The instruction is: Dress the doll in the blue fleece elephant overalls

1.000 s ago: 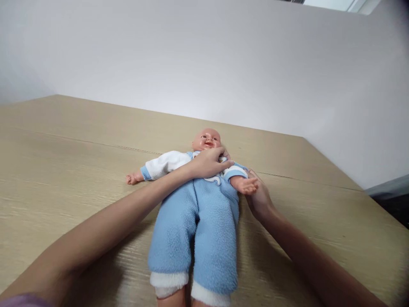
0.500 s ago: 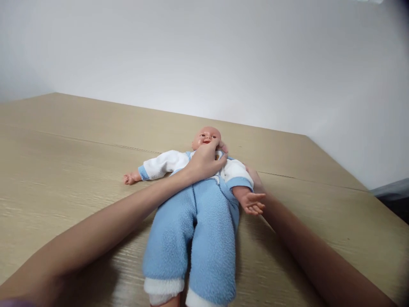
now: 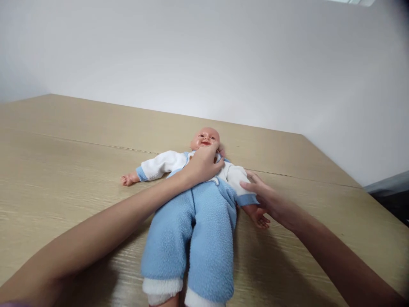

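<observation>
A baby doll (image 3: pixel 211 238) lies on its back, head away from me, in fleecy blue overalls and a white top with blue cuffs. My left hand (image 3: pixel 207 161) lies across its upper chest, fingers curled over the collar and shoulder on the right side, close to the chin. My right hand (image 3: pixel 263 192) holds the doll's sleeve (image 3: pixel 239 178) on the right, thumb in front and the other fingers behind, partly hidden. Below that cuff the doll's small hand points down toward the table. Its other arm stretches out to the left.
The doll rests on a light wood table (image 3: pixel 79 170) with a thin seam running across it. Behind the table stands a plain pale wall (image 3: pixel 191 55). Something dark (image 3: pixel 391 194) is beyond the table's right edge.
My right hand has come from behind the doll's arm to its outer side, with the thumb on the sleeve. That arm has shifted outward and down. My left hand stays on the chest.
</observation>
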Tool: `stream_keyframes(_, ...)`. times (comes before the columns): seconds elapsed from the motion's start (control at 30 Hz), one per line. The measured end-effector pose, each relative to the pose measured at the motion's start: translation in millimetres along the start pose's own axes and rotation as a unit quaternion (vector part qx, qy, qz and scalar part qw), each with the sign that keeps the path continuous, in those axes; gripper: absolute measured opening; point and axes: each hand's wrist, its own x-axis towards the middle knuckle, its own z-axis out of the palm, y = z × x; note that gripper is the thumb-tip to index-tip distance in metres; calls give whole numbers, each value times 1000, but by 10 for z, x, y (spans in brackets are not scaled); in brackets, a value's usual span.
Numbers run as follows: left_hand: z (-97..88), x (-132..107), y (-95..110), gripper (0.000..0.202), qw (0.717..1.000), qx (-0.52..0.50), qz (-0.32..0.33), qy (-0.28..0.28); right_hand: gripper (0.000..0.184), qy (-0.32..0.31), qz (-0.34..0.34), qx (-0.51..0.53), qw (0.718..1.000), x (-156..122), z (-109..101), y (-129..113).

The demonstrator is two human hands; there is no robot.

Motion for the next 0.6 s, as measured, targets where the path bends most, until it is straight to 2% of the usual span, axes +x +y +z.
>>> stream_keyframes(0.03, 2, -4, 8, 10, 1000, 8, 0, -3, 86, -21, 48, 3, 999, -92, -67, 40)
stream_keyframes(0.1, 4, -6, 18, 8, 1000, 22, -1, -9, 94, 0, 82, -9, 997, -204, -218, 150)
stream_keyframes(0.2, 2, -2, 23, 7, 999, 35, -2, -16, 72, 88, 21, -41, 995, -215, -455, 358)
stream_keyframes(0.27, -5, 3, 22, 9, 999, 41, 1, -18, 64, 126, -8, -67, 990, -180, -583, 490)
stream_keyframes(0.43, -46, 13, 2, 12, 998, 49, 41, -18, 72, 176, -27, -145, 973, -164, -701, 673)
stream_keyframes(0.5, -68, 16, -13, 14, 996, 62, 55, -23, 72, 205, -77, -221, 950, -194, -688, 677)
stream_keyframes(0.53, -80, 16, -21, 16, 996, 69, 58, -27, 72, 231, -113, -275, 926, -216, -670, 664)
stream_keyframes(0.6, -107, 12, -27, 17, 994, 84, 65, -34, 68, 288, -190, -383, 857, -275, -598, 613)
